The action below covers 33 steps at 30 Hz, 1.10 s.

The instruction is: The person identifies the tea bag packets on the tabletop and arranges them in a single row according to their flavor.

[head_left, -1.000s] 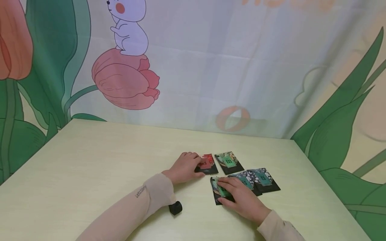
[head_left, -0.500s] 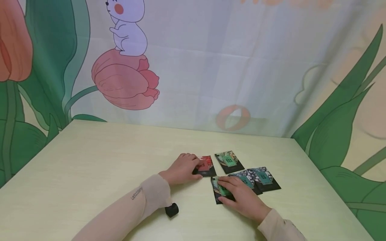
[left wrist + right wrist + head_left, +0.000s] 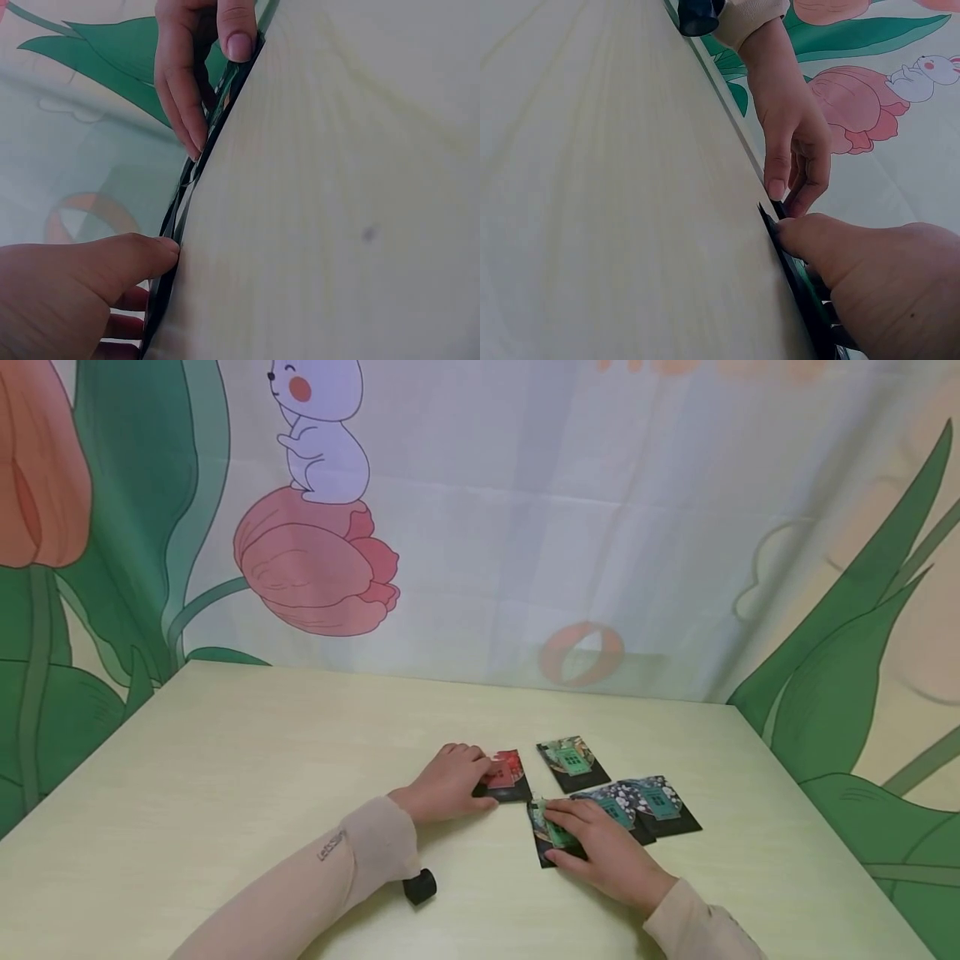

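In the head view, my left hand (image 3: pixel 448 785) holds a small flat red-and-black printed packet (image 3: pixel 512 778) by its left side, fingers over it and thumb at its near edge. My right hand (image 3: pixel 609 860) rests with extended fingers on a green-and-black packet (image 3: pixel 538 850), partly hiding it. The left wrist view shows the left thumb (image 3: pixel 142 255) against a dark packet edge. From the right wrist side, the right thumb (image 3: pixel 806 232) touches the near edge of its packet. The two packets lie close together at their corners.
Behind lies another green packet (image 3: pixel 573 762). Two dark floral packets (image 3: pixel 617 806) overlap to the right, one partly under my right hand. A black object (image 3: pixel 420 887) sits at my left cuff. A printed curtain (image 3: pixel 480 527) hangs behind the pale table (image 3: pixel 300 735).
My left hand has slid left and slightly nearer, and the red packet has moved with it, away from the green packet behind. My right hand has stayed almost still.
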### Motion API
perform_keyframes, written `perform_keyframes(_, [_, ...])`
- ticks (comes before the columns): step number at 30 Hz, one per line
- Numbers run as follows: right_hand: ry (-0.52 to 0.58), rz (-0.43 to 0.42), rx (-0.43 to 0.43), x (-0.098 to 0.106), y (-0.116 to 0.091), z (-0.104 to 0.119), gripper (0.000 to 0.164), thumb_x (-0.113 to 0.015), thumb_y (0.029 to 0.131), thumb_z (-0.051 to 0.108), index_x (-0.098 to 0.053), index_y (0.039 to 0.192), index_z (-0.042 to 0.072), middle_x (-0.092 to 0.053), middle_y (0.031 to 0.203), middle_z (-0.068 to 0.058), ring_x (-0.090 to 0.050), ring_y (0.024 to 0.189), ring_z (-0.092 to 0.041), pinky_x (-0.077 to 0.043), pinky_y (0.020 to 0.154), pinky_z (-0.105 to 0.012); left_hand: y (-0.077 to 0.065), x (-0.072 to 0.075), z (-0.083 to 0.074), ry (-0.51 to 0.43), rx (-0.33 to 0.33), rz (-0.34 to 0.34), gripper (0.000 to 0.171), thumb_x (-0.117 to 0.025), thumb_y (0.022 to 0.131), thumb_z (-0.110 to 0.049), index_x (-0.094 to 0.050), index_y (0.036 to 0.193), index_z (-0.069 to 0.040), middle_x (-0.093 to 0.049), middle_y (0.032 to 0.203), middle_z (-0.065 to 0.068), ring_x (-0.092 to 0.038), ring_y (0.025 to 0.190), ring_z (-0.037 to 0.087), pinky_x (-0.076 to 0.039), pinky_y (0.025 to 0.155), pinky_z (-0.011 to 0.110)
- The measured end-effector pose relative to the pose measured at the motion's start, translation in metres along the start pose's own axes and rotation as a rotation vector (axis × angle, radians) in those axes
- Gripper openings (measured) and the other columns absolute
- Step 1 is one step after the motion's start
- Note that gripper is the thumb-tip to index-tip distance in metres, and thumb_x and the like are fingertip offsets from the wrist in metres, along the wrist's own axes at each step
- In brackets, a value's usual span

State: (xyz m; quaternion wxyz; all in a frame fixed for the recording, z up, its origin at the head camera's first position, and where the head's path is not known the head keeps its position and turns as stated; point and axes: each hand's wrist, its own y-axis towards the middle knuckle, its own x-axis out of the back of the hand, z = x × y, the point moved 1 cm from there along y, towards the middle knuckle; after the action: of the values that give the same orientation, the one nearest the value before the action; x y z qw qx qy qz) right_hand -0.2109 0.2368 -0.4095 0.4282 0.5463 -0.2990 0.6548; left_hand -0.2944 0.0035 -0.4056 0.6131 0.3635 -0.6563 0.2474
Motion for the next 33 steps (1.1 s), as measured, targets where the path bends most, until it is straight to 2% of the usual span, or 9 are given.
perform_keyframes(16, [-0.011, 0.000, -0.001, -0.002, 0.000, -0.002, 0.057, -0.061, 0.090, 0.045, -0.055, 0.135, 0.011, -0.052, 0.141, -0.004, -0.046, 0.132, -0.028, -0.041, 0.106, -0.049, -0.011, 0.002, 0.006, -0.017, 0.001, 0.012, 0.055, -0.064, 0.088, -0.048, -0.058, 0.130, -0.013, -0.058, 0.128, 0.007, -0.051, 0.122, 0.025, -0.034, 0.111, 0.042])
perform_keyframes(25, [-0.019, -0.004, 0.015, -0.001, 0.000, -0.002, 0.057, -0.060, 0.091, 0.045, -0.055, 0.136, 0.011, -0.052, 0.141, -0.005, -0.046, 0.132, -0.027, -0.041, 0.106, -0.048, -0.021, 0.004, 0.008, -0.044, -0.004, 0.033, 0.057, -0.065, 0.088, -0.046, -0.057, 0.131, -0.011, -0.057, 0.131, 0.009, -0.050, 0.123, 0.026, -0.034, 0.111, 0.043])
perform_keyframes(33, [-0.007, 0.008, -0.010, -0.002, 0.000, -0.002, 0.057, -0.061, 0.091, 0.045, -0.054, 0.136, 0.012, -0.050, 0.143, -0.004, -0.045, 0.133, -0.027, -0.040, 0.107, -0.048, -0.030, 0.009, 0.007, -0.045, -0.008, 0.064, 0.057, -0.065, 0.088, -0.045, -0.056, 0.133, -0.012, -0.057, 0.131, 0.009, -0.050, 0.124, 0.026, -0.035, 0.111, 0.043])
